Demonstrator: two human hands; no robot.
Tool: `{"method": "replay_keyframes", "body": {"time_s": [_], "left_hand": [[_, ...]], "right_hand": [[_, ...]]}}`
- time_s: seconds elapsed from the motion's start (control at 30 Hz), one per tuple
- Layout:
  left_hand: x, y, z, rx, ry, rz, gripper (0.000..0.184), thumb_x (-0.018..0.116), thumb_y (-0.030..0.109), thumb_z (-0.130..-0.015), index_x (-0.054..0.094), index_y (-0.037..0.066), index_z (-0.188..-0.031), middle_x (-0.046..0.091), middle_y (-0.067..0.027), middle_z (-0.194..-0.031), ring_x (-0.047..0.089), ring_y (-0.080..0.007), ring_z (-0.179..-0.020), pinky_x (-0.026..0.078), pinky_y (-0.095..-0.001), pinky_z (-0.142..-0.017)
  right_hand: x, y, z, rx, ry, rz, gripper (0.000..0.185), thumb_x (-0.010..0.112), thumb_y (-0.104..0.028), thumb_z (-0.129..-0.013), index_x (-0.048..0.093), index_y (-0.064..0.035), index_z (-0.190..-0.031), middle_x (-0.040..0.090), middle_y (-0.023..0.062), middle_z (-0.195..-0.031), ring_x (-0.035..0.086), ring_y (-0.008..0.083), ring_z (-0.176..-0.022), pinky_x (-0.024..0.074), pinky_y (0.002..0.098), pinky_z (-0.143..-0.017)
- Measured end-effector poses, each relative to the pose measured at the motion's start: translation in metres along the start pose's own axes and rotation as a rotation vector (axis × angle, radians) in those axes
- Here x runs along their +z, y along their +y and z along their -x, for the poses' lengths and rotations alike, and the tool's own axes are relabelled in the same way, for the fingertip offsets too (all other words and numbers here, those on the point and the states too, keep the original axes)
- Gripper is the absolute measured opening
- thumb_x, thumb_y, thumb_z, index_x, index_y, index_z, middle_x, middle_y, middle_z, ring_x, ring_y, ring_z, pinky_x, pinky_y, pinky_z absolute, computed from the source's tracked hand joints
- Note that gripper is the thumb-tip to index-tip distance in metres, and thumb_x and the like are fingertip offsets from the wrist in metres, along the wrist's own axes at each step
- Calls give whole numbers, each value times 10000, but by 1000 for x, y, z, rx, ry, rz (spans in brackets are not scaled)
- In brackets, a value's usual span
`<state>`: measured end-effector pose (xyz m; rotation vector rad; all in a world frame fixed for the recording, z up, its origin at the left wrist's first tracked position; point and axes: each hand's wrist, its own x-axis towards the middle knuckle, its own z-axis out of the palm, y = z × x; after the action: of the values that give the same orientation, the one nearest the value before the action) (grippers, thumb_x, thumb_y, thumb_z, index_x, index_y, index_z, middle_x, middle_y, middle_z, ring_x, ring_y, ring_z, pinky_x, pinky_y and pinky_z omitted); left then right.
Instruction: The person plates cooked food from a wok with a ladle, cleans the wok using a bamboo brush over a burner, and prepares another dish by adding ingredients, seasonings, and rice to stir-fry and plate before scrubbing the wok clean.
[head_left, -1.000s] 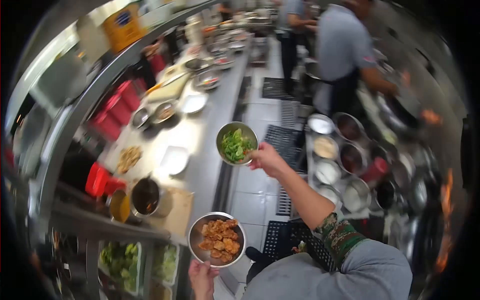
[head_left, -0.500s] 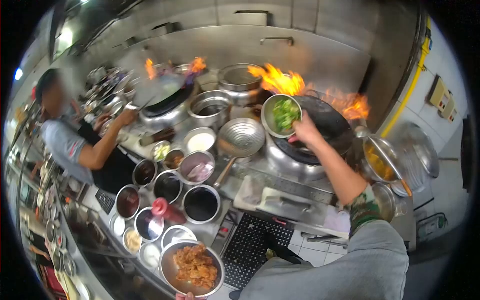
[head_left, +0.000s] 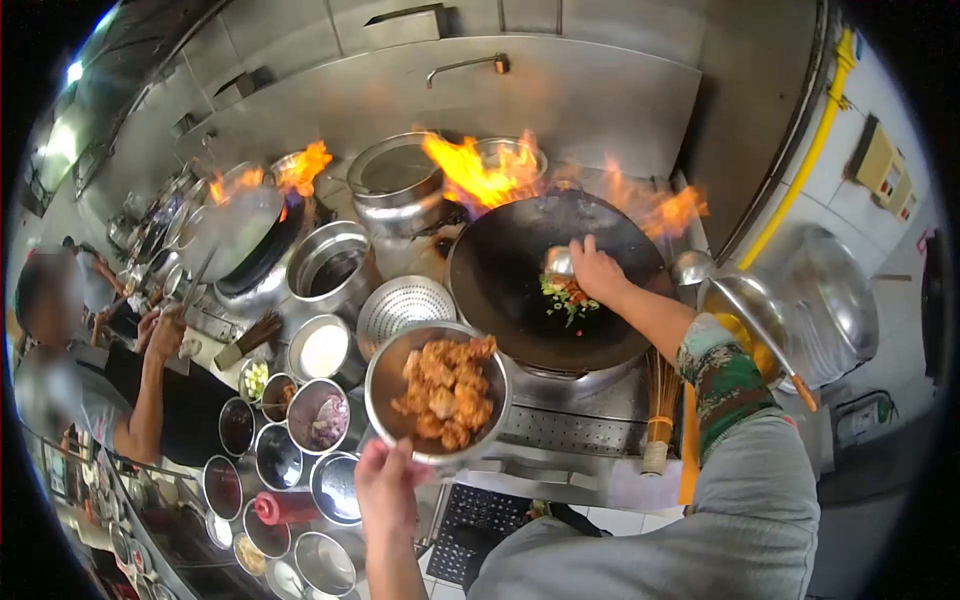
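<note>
In the head camera I have the right hand (head_left: pixel 597 272) over the black wok (head_left: pixel 495 290), fingers curled round a small metal bowl (head_left: pixel 558 261) tipped on its side, with chopped greens and red bits (head_left: pixel 567 300) lying at its mouth and on the dark, matt curve of the wok below. The left hand (head_left: pixel 388 490) is closed on the near rim of a wide steel bowl (head_left: pixel 386 374), barely parted beyond the thickness of the edge, and holds it just in front of the wok; inside sits a heap of craggy, orange-brown fried pieces (head_left: pixel 445 390). I can't make out the fingertips under that bowl, most of the small one is masked by the hand, and the person's legs are cut off by the lower edge. The wide bowl covers the lower part of a round perforated strainer (head_left: pixel 402 300), and the camouflage sleeve band (head_left: pixel 735 380) blocks some of the stove's right side. Ragged orange flames (head_left: pixel 485 170) rise behind the wok. A straw brush (head_left: pixel 660 400) stands below its right side, near the forearm; farther right a wooden-gripped ladle (head_left: pixel 775 345) slants across a metal pan (head_left: pixel 762 297). A red bottle (head_left: pixel 285 508) lies among the round pots at left, near a co-worker's forearm (head_left: pixel 150 410).
</note>
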<state>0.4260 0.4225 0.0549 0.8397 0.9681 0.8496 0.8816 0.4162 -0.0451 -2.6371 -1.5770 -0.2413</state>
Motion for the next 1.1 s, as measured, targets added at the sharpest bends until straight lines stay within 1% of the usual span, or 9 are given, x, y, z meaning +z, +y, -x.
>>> {"method": "replay_keyframes", "body": {"time_s": [0.23,0.33,0.43,0.63,0.83,0.87,0.9,1.0,1.1], "left_hand": [[115,15,-81,475,-248,-699,150,644,93,-831,570,-18,-762,620,-97,-674,605,-161,-574,473,-280,-529],[151,4,-128,1173,-189,-983,107,609,57,-821,584,-22,-888,629,-222,-932,618,-321,-641,492,-346,-607],[175,-5,-133,1226,-33,-1105,107,593,50,-825,556,-36,-878,607,-237,-1013,602,-341,-633,497,-392,-655],[193,-31,-128,284,-220,-377,85,573,68,-870,498,38,-841,610,-110,-813,616,-225,-612,547,-330,-618],[137,-20,-105,-112,-324,243,43,549,79,-903,523,66,-872,619,-47,-804,662,-171,-715,564,-253,-611],[119,-12,-101,-96,-283,265,43,549,79,-903,523,66,-872,619,-47,-804,662,-171,-715,564,-253,-611],[88,5,-86,-49,-250,267,40,557,86,-900,526,65,-883,620,-46,-805,657,-171,-703,562,-258,-612],[-25,49,-45,117,-238,338,48,560,98,-901,532,63,-919,620,-46,-805,643,-167,-664,560,-287,-613],[-168,70,17,381,-222,422,40,543,91,-905,531,64,-932,620,-61,-840,637,-169,-647,560,-305,-610]], "right_hand": [[-89,33,24,262,394,-523,484,461,-13,-823,286,20,-1273,389,344,-1204,494,511,-1037,414,519,-896],[-111,40,39,210,490,-562,529,480,32,-780,290,5,-1273,385,348,-1215,502,502,-1033,402,496,-922],[-144,36,56,334,373,-864,500,485,25,-794,284,28,-1252,392,311,-1238,587,413,-957,540,436,-732],[-168,20,54,318,-106,-1690,531,604,-120,-842,297,18,-1252,473,223,-1173,649,305,-826,587,354,-587],[-176,123,126,470,247,-625,340,575,-359,-884,686,-38,-881,610,68,-637,640,180,-665,489,343,-565],[-129,192,166,220,253,255,289,518,-271,-904,688,-40,-869,623,120,-657,620,290,-637,489,414,-584],[-148,181,193,437,-162,145,258,475,-175,-887,619,28,-956,629,217,-962,602,335,-887,456,454,-762],[-30,376,383,469,-87,-624,433,455,-165,-917,419,13,-1310,571,205,-1165,531,311,-1118,431,409,-895],[-74,339,454,176,-134,140,732,616,-383,-805,331,-123,-1426,394,194,-1407,354,317,-1319,286,386,-1094]]}}
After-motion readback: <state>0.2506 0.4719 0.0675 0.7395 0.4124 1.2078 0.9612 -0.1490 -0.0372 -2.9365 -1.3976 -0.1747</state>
